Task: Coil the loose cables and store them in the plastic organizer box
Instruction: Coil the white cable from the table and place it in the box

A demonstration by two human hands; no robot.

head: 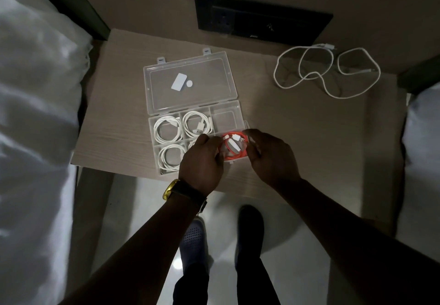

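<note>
A clear plastic organizer box (152, 124) lies open on the wooden bedside table, its lid (190, 83) folded back. Coiled white cables fill the far-left (166, 129), far-middle (197, 124) and near-left (170, 159) compartments; the far-right compartment (225, 118) holds nothing. A coiled orange cable (232, 150) with white plugs sits over the near-right compartment. My left hand (202, 159) pinches its left side and my right hand (271, 157) grips its right side. The near-middle compartment is mostly hidden under my left hand. A loose white cable (326, 71) sprawls at the table's far right.
A black wall socket panel (262, 19) is mounted behind the table (114, 126). White bedding flanks the table on the left (35, 114) and right (423, 138). My shoes (250, 223) stand on the glossy floor below the table's front edge.
</note>
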